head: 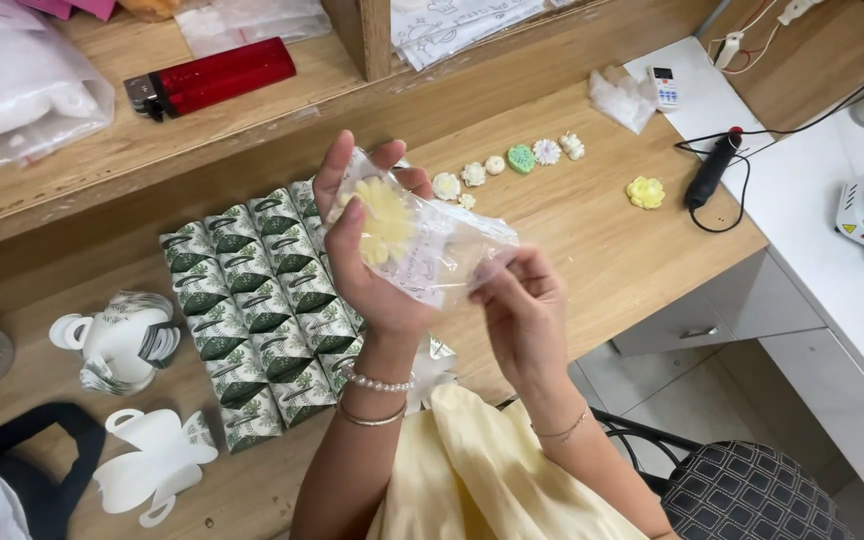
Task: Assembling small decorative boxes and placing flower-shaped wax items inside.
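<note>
Hands above the block of green-and-white folded paper boxes (257, 315).
Left hand (367, 255) grips a clear plastic bag (432, 250) holding a pale yellow flower-shaped piece (384, 220); right hand (522, 310) pinches the bag's edge.

A long light-brown wooden worktable (592, 225) runs under a raised wooden shelf (252, 110). Beside it stands a white desk (802, 215) with a grey drawer front (697, 325). Pale floor tiles (652, 390) show below, near what seems a black checked chair seat (752, 490). Light is soft and even.
</note>
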